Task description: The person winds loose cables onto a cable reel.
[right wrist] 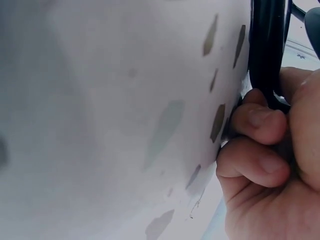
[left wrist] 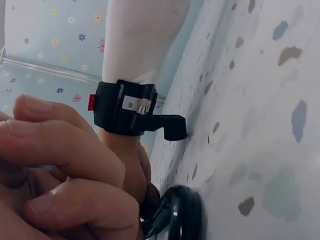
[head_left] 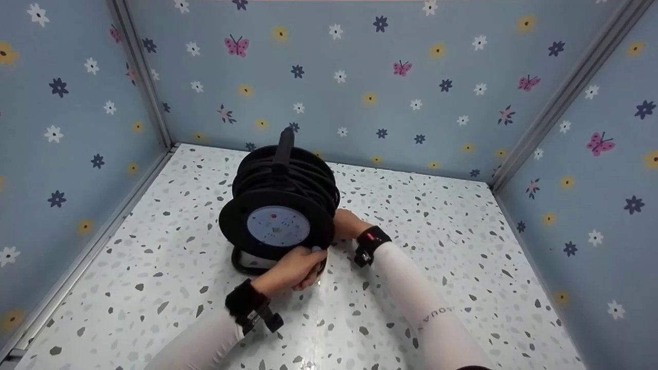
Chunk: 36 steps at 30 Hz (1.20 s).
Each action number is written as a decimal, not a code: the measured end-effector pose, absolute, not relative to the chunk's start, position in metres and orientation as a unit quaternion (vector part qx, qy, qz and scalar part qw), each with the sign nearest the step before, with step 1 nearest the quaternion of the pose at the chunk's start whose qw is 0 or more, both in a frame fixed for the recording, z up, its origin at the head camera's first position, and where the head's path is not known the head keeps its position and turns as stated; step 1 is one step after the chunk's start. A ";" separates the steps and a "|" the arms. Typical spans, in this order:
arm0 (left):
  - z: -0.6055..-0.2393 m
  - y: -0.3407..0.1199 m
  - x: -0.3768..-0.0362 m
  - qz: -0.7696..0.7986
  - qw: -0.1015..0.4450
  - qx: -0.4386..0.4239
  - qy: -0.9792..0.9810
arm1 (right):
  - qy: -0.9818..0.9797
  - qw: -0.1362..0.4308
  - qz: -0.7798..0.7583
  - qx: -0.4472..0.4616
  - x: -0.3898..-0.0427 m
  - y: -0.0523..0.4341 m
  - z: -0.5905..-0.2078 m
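Standing upright on the speckled table [head_left: 169, 257], near its middle, a black cable reel [head_left: 280, 205] is held low down from both sides. The left hand [head_left: 295, 267] is curled round the lower front rim of the reel, below the pale socket plate [head_left: 278, 226]; the right hand [head_left: 347, 224] is closed on the black tubular stand [right wrist: 267, 50] at the reel's right, its fingers [right wrist: 257, 122] wrapped against the tube where it meets the table. A topple could be caused by so low a grip, since the wound cable [head_left: 288, 172] and the carrying handle [head_left: 284, 144] sit well above both hands. Fingers could also be pinched between stand and table if the reel were set down or rocked.
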<state>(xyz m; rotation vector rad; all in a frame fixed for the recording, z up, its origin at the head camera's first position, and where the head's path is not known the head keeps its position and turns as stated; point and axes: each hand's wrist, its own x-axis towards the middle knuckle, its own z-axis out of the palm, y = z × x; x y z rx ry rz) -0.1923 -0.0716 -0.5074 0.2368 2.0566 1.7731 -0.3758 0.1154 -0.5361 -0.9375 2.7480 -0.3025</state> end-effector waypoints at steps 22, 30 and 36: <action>-0.528 -0.128 -0.180 0.600 0.213 0.022 0.771 | 0.936 0.109 -0.105 -0.319 -0.374 0.117 -0.533; -0.528 -0.153 -0.176 0.618 0.211 0.003 0.758 | 0.936 0.109 -0.117 -0.314 -0.386 0.121 -0.547; -0.527 -0.169 -0.175 0.629 0.186 -0.002 0.755 | 0.940 0.125 -0.122 -0.292 -0.396 0.121 -0.558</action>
